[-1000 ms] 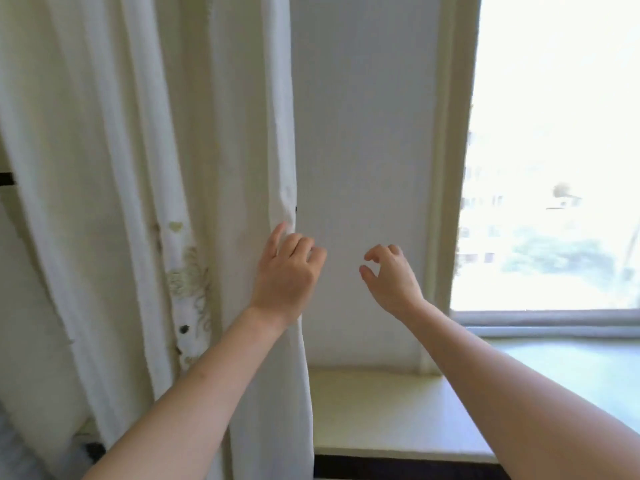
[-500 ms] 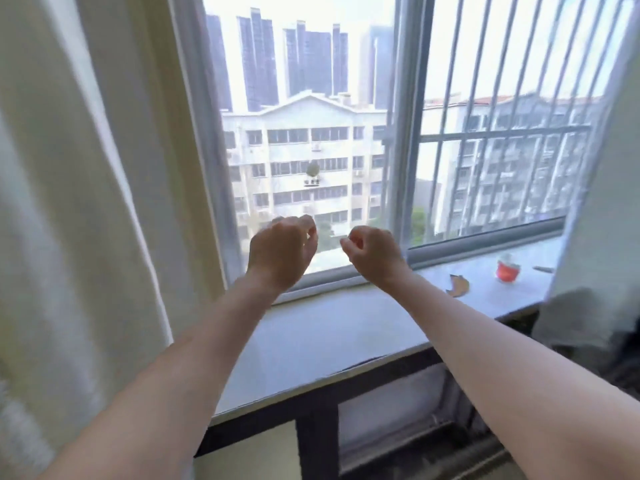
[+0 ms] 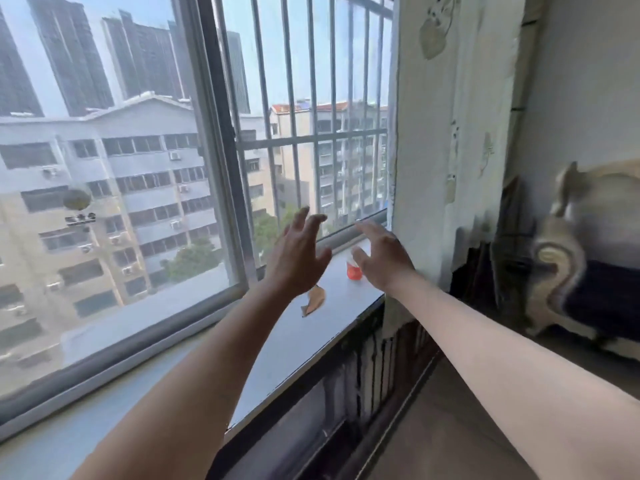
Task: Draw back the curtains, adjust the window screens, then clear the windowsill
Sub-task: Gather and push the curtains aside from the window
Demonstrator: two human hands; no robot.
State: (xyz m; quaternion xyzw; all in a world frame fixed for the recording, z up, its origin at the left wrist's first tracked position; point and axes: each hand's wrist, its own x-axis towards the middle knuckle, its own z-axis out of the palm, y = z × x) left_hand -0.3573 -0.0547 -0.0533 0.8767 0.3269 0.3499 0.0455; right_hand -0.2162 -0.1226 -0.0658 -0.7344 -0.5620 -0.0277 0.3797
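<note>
Reaching: both hands are up in front of the window, heading for the right curtain point(image 3: 446, 133), which hangs bunched at the right edge of the frame.
Left hand point(image 3: 298, 258): fingers spread apart, holding nothing.
Right hand point(image 3: 382, 259): fingers apart too, empty, just short of the curtain edge.
Windowsill point(image 3: 284, 344): small red cup point(image 3: 354, 270) and a brown dry leaf point(image 3: 314, 301) sit near the right end, right under the hands.
Tip: I'd grab the curtain edge higher up, clear of the sill, and slide it sideways so the hem doesn't knock the cup.
Screens: can't tell their position from here.
</note>
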